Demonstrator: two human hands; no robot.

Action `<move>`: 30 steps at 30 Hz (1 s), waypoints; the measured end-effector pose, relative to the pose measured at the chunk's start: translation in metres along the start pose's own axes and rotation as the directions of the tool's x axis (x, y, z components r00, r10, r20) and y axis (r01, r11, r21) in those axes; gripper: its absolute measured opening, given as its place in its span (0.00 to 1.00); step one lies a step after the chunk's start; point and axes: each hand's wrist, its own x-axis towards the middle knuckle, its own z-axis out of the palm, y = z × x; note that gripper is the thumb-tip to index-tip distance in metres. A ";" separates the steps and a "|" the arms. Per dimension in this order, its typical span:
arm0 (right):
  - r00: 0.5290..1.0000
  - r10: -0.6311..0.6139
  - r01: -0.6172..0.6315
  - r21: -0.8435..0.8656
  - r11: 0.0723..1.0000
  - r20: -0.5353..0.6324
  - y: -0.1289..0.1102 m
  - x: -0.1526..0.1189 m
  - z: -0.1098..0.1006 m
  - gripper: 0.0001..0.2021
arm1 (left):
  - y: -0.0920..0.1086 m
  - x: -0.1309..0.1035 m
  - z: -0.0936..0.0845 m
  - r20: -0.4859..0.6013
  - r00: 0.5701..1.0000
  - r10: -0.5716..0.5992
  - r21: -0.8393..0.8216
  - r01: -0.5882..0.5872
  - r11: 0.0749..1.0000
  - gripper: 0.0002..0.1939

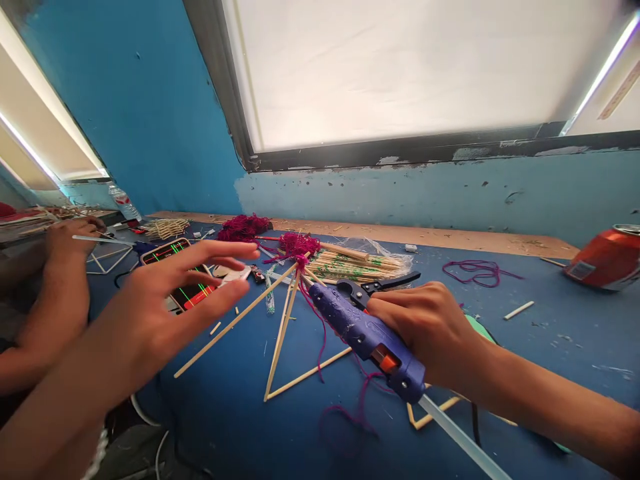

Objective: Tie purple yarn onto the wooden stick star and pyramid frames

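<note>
My right hand (425,320) is wrapped round a blue glue gun (370,340), with a clear glue stick (460,437) coming out of its rear. The gun's front end is close to the top joint of a wooden stick frame (280,333), where magenta yarn (302,262) is wound. Loose strands of the yarn hang beside the sticks. My left hand (185,300) is to the left of that joint, thumb and fingers apart, holding nothing. Part of the gun's grip is hidden by my right hand.
Behind the frame lie packed skewers (355,265), magenta yarn bundles (244,228) and a black-handled cutter (370,288). A phone (187,293) is behind my left hand. A red can (607,259) stands far right. At the left, another person's hand (70,240) is near a small stick frame (107,259).
</note>
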 end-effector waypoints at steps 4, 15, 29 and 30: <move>1.000 0.012 -0.012 -0.007 1.000 -0.018 -0.001 0.000 0.000 0.15 | 0.021 0.061 0.001 0.293 0.956 0.031 0.003 -0.033 0.999 0.29; 1.000 0.014 -0.015 0.031 0.999 0.020 0.003 0.003 -0.002 0.14 | 0.013 0.076 0.026 0.316 0.946 0.074 0.021 -0.085 0.996 0.27; 0.994 0.097 -0.107 0.205 0.973 0.058 0.009 -0.002 0.004 0.12 | 0.017 0.069 0.034 0.230 0.968 0.105 -0.076 -0.090 0.993 0.20; 0.992 0.106 -0.118 0.202 0.972 0.070 0.009 -0.003 0.004 0.12 | 0.017 0.069 0.035 0.230 0.967 0.106 -0.079 -0.090 0.993 0.20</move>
